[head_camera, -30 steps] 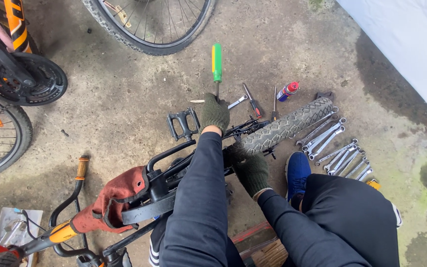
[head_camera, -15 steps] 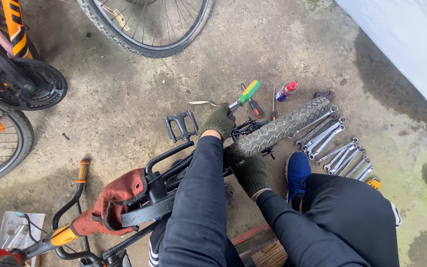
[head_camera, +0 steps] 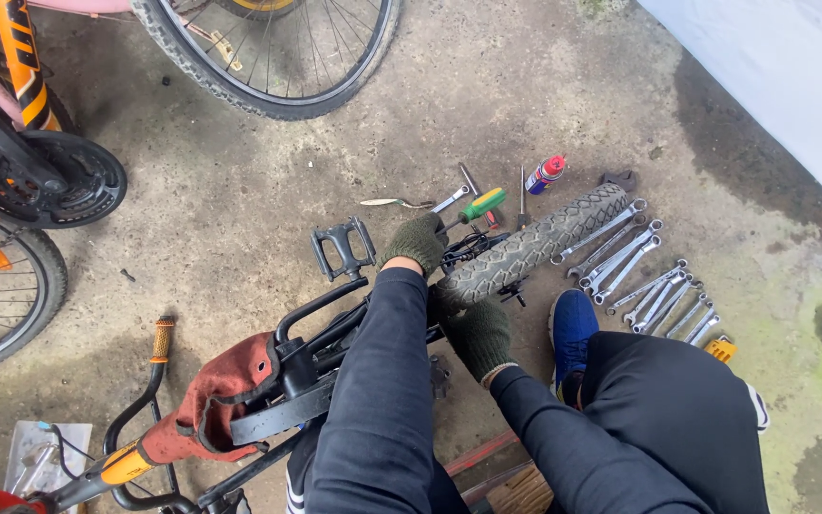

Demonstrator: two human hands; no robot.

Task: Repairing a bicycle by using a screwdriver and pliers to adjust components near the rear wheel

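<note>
Screwdriver (head_camera: 476,207), green-handled, gripped in gloved left hand (head_camera: 418,242) at frame centre, tip at small wheel (head_camera: 530,246). Right hand (head_camera: 480,335) braces wheel below, grip unclear. Hub work underway; next needs steady leverage.

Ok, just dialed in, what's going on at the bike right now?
A person in green gloves crouches over a small bike lying on the concrete. The left hand holds a green-handled screwdriver beside the knobby rear tire, while the right hand braces just below that tire. A row of wrenches lies on the ground past the wheel.
</note>
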